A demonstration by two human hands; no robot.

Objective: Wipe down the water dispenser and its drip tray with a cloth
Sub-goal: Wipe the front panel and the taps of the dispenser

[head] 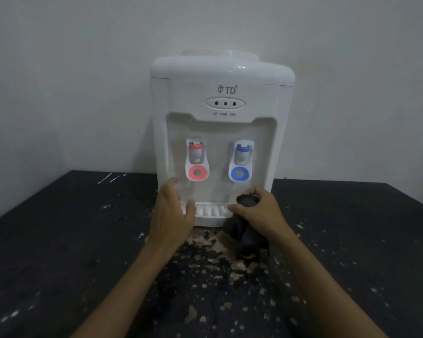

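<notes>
The white water dispenser (pixel 220 123) stands upright at the middle of the view, at the back of a dark worktop (pixel 59 252) and close against a pale wall (pixel 83 69). Its drip tray (pixel 209 212), white and slotted, sits at the foot of the front recess, and both hands work at its two ends.

The right hand (pixel 260 212) has its fingers curled round a dark cloth (pixel 245 236). One bunched part of the cloth is pressed at the tray's right end, against the bottom right corner of the recess. The rest hangs down over the front of the base onto the worktop (a small yellow patch shows near its lower edge).

The left hand (pixel 171 211) holds nothing. Its fingers are loosely extended, reaching up against the lower left front of the dispenser, and the thumb lies across the tray's left end.

Above the tray, inside the recess, are a red tap (pixel 197 154) on the left and a blue tap (pixel 241 154) on the right, each with a ring-shaped lever in its own colour below it. Higher up, an oval indicator panel (pixel 225 103) carries three dark dots, with the letters "TD" printed above it.

The worktop's dark surface is flaked and speckled with pale patches, thickest just in front of the dispenser, between the two forearms.
</notes>
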